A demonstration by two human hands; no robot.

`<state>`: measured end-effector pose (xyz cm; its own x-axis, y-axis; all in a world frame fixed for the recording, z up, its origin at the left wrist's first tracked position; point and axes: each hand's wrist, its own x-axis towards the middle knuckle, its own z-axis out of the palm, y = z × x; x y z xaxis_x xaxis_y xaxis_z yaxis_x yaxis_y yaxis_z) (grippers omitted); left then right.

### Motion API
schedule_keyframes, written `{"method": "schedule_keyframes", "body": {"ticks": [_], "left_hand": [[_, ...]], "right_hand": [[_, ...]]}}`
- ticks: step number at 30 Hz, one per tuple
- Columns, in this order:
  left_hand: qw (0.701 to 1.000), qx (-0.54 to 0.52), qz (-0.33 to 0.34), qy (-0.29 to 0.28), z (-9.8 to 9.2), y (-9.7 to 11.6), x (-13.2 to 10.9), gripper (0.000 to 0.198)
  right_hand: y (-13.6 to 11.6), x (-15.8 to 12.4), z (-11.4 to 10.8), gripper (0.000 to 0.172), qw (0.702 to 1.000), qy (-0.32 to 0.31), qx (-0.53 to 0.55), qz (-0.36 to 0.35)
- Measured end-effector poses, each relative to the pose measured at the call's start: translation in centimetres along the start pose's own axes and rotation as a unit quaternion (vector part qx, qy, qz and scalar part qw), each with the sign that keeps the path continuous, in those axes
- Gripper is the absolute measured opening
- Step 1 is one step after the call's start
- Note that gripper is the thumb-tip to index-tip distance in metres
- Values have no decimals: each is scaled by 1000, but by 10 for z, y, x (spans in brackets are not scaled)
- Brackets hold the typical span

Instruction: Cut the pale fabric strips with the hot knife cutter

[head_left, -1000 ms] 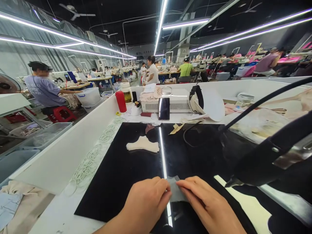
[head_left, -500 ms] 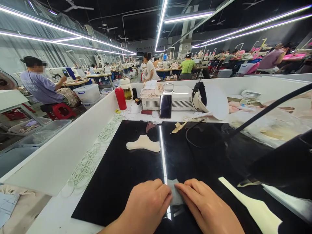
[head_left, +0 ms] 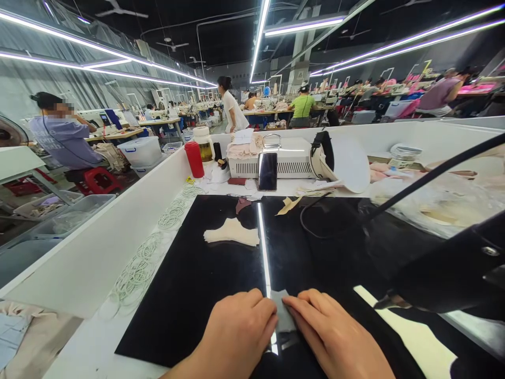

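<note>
A small grey piece of thin material lies on the glossy black board. My left hand is closed at its left edge, fingers curled and pressed together. At its right edge rest the fingertips of my right hand, fingers held together and bent over it. Farther back on the board sits a stack of cream fabric pieces. To the right of my right hand lies a long pale yellow piece, with the tip of a dark machine arm over part of it.
Green cord loops run along the board's left side. Behind the board stand a phone, a red bottle and a white box. A black cable crosses the right. Plastic bags lie at the right.
The dark machine arm at the right has shifted left, its tip now over the pale yellow piece. A person in white in the background has moved left and stands more upright. My hands have hardly moved.
</note>
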<state>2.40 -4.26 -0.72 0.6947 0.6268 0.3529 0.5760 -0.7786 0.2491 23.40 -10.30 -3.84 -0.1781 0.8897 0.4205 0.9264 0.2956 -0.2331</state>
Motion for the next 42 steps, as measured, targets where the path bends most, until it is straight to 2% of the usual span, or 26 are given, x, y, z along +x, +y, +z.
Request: {"method": "schedule_keyframes", "body": {"ticks": [7, 12, 16, 19, 25, 42], "left_hand": [[999, 26, 10, 16, 0, 0, -1, 14], [991, 73, 88, 65, 1, -1, 4, 17], [986, 29, 134, 95, 8, 2, 7, 14], [983, 11, 156, 97, 15, 3, 7, 18], [979, 42, 179, 90, 14, 1, 1, 24], [979, 44, 169, 105, 14, 1, 0, 23]], "right_hand": [[0, 2, 0, 34, 1000, 1, -2, -10], [-3, 4, -1, 36, 1000, 13, -17, -13], [-1, 2, 2, 35, 1000, 5, -12, -17], [2, 0, 5, 32, 1000, -8, -12, -16], [2, -2, 4, 31, 1000, -3, -14, -14], [3, -3, 0, 35, 999, -1, -29, -15]]}}
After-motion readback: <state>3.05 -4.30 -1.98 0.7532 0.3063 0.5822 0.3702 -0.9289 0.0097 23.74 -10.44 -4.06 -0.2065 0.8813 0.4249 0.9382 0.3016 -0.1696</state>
